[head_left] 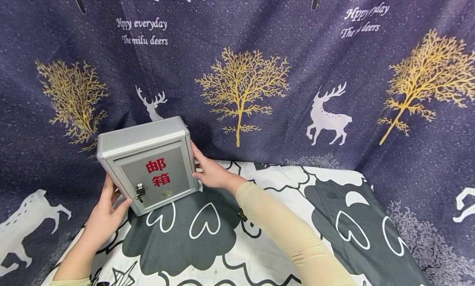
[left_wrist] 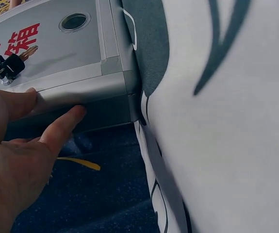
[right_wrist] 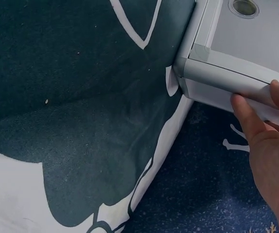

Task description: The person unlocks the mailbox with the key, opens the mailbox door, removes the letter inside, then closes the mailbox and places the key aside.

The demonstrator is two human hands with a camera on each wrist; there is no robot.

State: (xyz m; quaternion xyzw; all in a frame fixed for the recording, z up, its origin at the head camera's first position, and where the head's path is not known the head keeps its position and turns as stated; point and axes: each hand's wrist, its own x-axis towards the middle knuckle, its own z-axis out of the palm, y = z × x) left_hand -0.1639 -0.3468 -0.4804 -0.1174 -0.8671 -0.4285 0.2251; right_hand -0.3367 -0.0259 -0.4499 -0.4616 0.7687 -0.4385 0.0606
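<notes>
A silver metal mailbox (head_left: 137, 176) with red Chinese characters on its door stands at the left back of the cloth-covered surface, turned at a slight angle. My left hand (head_left: 107, 207) holds its left side, thumb by the front edge. On the opposite side my right hand (head_left: 213, 173) grips the box, thumb at the front frame and fingers reaching back along the side. A lock (head_left: 139, 190) with keys (left_wrist: 30, 52) hanging from it sits at the left of the door. Low on the door is a round window (right_wrist: 244, 8). The box's back is hidden.
A black-and-white patterned cloth (head_left: 267, 251) covers the surface under the box. Right behind the box hangs a dark blue curtain (head_left: 259, 14) printed with yellow trees and white deer. The surface's back edge (head_left: 334, 168) meets the curtain.
</notes>
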